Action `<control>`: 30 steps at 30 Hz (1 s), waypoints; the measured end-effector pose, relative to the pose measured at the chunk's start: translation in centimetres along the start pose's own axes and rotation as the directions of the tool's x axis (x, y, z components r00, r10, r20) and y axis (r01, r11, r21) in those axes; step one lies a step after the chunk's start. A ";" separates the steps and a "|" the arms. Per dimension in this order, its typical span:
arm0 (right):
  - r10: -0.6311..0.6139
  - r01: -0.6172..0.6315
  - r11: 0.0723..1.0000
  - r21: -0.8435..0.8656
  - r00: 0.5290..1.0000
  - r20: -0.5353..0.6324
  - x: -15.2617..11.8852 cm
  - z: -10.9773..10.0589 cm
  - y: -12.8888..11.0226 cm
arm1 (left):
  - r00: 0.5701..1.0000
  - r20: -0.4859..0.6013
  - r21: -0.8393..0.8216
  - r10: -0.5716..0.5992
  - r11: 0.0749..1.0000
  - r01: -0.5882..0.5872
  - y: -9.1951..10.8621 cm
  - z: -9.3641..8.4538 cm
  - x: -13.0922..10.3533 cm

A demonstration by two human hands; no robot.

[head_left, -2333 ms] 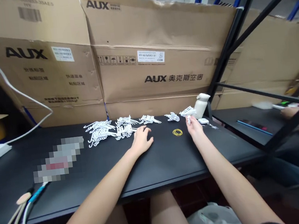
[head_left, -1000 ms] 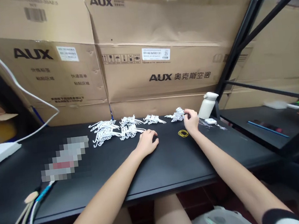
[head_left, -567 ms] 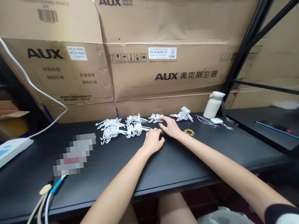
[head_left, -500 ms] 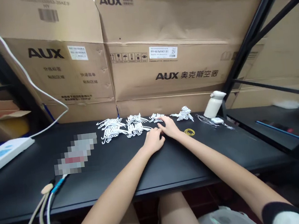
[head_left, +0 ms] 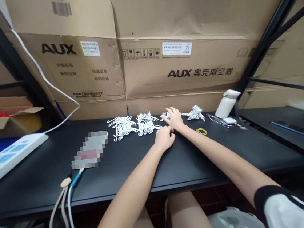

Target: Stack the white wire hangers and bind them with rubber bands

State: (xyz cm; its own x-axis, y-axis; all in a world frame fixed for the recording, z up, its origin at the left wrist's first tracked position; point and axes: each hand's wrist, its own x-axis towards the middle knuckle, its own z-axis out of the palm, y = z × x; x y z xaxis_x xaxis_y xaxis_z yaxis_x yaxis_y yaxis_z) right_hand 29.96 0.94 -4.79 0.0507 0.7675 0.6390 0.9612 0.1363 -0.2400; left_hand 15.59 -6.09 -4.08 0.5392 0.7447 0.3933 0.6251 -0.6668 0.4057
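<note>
White plastic hooks (head_left: 133, 124) lie in small piles near the table's (head_left: 38, 178) back edge; the right hand (head_left: 174, 118), fingers spread, seems to touch one pile, the left hand (head_left: 165, 138) loosely curled and empty beside it, so pinching lightly should lift few.

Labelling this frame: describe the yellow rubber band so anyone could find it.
On the black table below the AUX cardboard boxes, look just right of the person's right hand. The rubber band lies flat there, a lone yellow loop beside white clip bundles.
</note>
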 end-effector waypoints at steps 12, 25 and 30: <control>-0.001 -0.003 0.998 0.056 0.998 0.067 0.7 1.5 -1.3 | 0.998 -0.035 -0.083 -0.045 0.996 0.042 0.2 -0.1 0.0; -0.141 0.034 0.876 0.481 0.972 0.189 -2.3 -1.1 -3.5 | 0.804 -0.534 -0.405 -0.263 0.914 0.029 -0.3 -4.3 2.0; -0.110 -0.055 0.879 0.474 0.944 0.312 -1.7 -0.9 -3.4 | 0.903 -0.404 -0.172 -0.145 0.982 0.081 -0.1 -6.1 2.6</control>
State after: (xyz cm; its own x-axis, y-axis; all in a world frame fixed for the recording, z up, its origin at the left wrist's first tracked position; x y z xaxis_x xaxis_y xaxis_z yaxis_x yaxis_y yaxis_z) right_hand 26.79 -1.41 -4.43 -0.1423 0.9049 0.4012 0.7134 0.3747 -0.5922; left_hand 13.50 -4.22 1.92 0.1689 0.7583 0.6296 0.5603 -0.5994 0.5716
